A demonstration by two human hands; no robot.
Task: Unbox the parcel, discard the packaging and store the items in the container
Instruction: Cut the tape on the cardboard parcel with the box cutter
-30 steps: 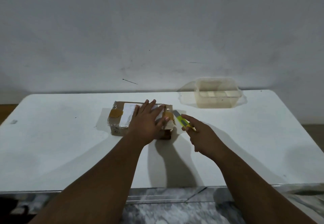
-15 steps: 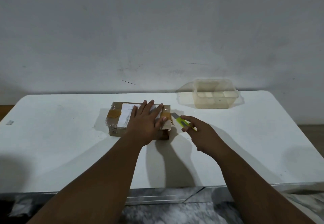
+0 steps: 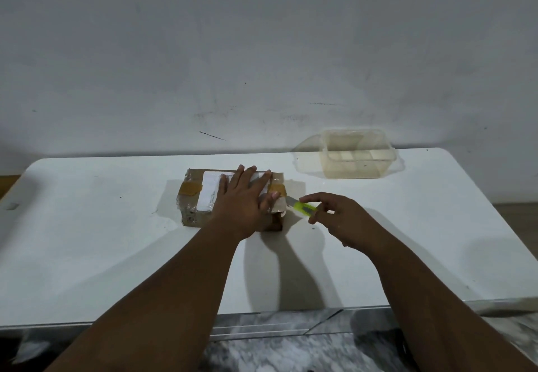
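Observation:
A brown cardboard parcel (image 3: 194, 197) with a white label and tape strips lies near the middle of the white table (image 3: 87, 240). My left hand (image 3: 243, 200) rests flat on its top, fingers spread, pressing it down. My right hand (image 3: 340, 219) grips a yellow-green utility knife (image 3: 304, 208), whose blade tip touches the parcel's right end near a taped flap. A clear plastic container (image 3: 356, 154) with no lid stands at the back right of the table, apart from both hands.
A plain grey wall rises directly behind the table. The table's near edge runs below my forearms, with marbled floor beneath it. Bare tabletop stretches to the left of the parcel and to the right of my right hand.
The knife tip stays at the parcel's right end, shifting only slightly. My left hand stays flat on the parcel. The view has tilted a little.

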